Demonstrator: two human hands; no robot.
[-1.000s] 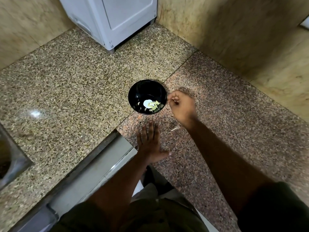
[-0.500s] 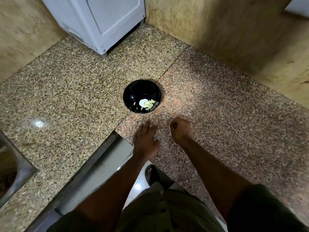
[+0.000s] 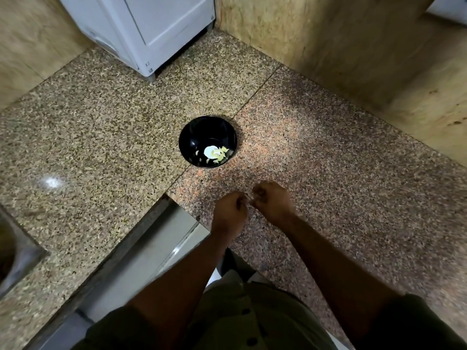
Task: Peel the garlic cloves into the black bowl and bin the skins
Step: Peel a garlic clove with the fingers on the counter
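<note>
The black bowl stands on the granite counter near the middle, with several peeled pale garlic cloves and a white glare spot in its bottom. In front of the bowl, my left hand and my right hand are curled, their fingertips meeting. Between them they pinch a small garlic clove, which the fingers mostly hide. Neither hand touches the bowl.
A white appliance stands at the back against the tan wall. A steel sink shows at the left edge. A steel-lined gap cuts into the counter front beside my left forearm.
My right hand drew back from the bowl's rim to the counter front. My left hand, flat on the counter before, has lifted and curled, and both hands have come together.
</note>
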